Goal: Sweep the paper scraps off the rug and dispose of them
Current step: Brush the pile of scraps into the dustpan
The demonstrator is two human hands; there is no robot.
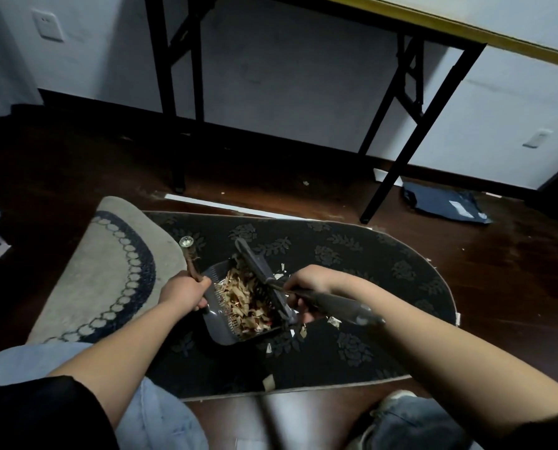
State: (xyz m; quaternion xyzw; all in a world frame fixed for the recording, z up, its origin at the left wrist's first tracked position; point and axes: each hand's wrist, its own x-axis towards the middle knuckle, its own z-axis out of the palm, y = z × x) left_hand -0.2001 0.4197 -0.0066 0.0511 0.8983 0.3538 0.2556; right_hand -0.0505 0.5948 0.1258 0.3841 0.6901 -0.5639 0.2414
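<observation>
While the person kneels at the near edge of the dark rug [385,254], a few paper scraps [269,382] lie loose close by. Further out, the left hand [181,292] grips the dustpan handle [191,259], and the right hand [307,287] holds the little brush [264,277] over the dustpan [220,331], which is full of scraps. If the pan tips, the pile could spill back. More bits sit on the floor [515,271] beyond.
</observation>
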